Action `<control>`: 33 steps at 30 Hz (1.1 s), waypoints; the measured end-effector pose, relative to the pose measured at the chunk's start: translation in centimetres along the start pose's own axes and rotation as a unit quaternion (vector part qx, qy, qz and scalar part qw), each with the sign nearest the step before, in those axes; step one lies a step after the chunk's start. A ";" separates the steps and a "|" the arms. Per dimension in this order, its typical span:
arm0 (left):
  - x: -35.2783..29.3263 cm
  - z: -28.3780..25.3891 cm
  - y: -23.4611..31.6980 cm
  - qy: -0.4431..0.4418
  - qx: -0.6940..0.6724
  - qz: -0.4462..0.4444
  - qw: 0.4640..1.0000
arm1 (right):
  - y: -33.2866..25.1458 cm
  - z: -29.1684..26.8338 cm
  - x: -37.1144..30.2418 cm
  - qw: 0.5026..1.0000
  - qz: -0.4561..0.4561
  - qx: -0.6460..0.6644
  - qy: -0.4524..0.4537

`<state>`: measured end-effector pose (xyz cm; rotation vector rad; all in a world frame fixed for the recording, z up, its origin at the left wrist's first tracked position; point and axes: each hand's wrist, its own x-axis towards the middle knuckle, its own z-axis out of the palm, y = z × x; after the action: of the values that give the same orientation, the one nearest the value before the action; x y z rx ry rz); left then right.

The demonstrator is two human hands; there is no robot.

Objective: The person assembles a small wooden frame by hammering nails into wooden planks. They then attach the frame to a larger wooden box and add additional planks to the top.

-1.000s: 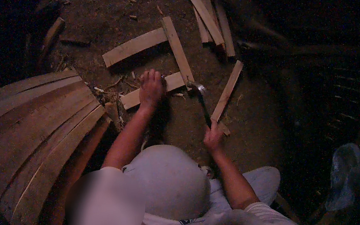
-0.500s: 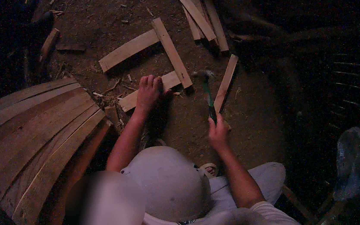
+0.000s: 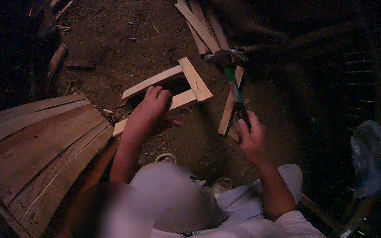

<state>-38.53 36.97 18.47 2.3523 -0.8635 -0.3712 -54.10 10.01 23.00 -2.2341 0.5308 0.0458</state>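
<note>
Wood frame [image 3: 196, 79] tips up now. I see the left hand [image 3: 146, 111] curled around its near board [image 3: 184, 100]; the right hand [image 3: 252, 136] grips the hammer [image 3: 232, 83], raised higher than before.

This looks like a rough, makeshift woodworking spot, poorly lit, with what appears to be a bare earth floor [image 3: 105, 47] serving as the work surface. A claw hammer [image 3: 232, 80], a partly joined wooden frame [image 3: 193, 79], a pile of cut wooden slats [image 3: 197, 26] and scattered wood offcuts [image 3: 57, 59] point to carpentry, beside a broad plank platform [image 3: 48, 142]. The surroundings fade into darkness.
</note>
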 end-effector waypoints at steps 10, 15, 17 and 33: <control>1.2 -2.2 1.8 0.052 0.158 0.025 0.986 | -1.5 -6.7 3.8 0.968 -0.173 -0.162 -0.083; 1.9 -2.5 1.4 0.044 0.166 0.042 0.984 | -0.8 -7.1 4.2 0.954 -0.223 -0.179 -0.089; 2.1 -2.4 1.3 0.034 0.168 0.047 0.984 | -0.3 -7.1 4.5 0.952 -0.216 -0.195 -0.097; 3.0 -1.6 0.3 0.033 0.143 0.049 0.988 | 0.3 -5.5 4.0 0.948 -0.293 -0.126 -0.014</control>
<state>-35.76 35.50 19.72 2.5518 -1.0560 -0.1336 -51.35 4.36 25.59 -2.5505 -0.1817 -0.1701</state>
